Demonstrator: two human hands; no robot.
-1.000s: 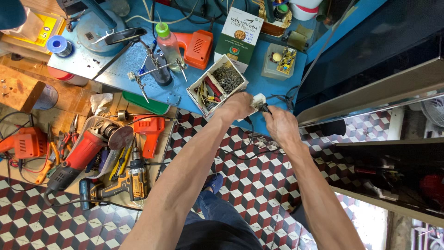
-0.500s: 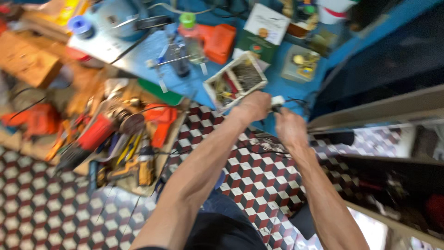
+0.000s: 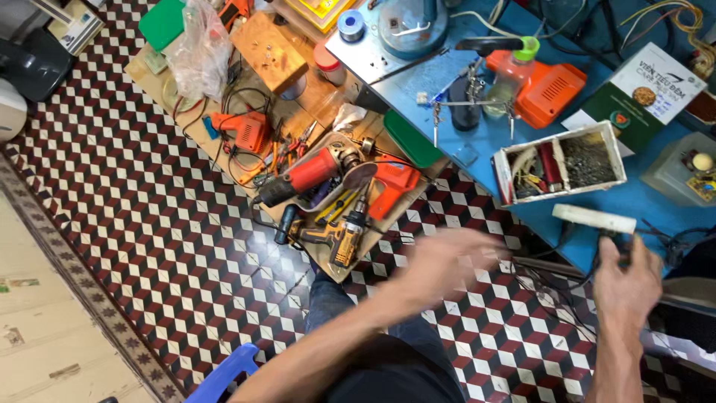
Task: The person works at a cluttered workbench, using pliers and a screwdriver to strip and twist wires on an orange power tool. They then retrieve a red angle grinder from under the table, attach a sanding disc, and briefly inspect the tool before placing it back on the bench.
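Note:
My right hand [image 3: 625,277] is closed around a black plug with its cable [image 3: 613,242] at the front edge of the blue table [image 3: 462,134]. Just above the plug lies a white power strip [image 3: 593,219]. Motion-blurred, my left hand [image 3: 447,263] hovers over the checkered floor left of the strip, fingers apart, with nothing in it. It touches nothing. More black cables [image 3: 552,287] trail down from the table edge between my hands.
A white divided box [image 3: 561,166] of small parts sits behind the strip, near an orange soldering gun [image 3: 550,91]. A low wooden board carries a red angle grinder [image 3: 313,172], a yellow-black drill [image 3: 347,233] and an orange tool [image 3: 394,183]. A blue stool [image 3: 224,371] stands near me.
My left hand has come off the power strip and swung left and down. My right hand stays at the plug. The view has turned left, showing more floor.

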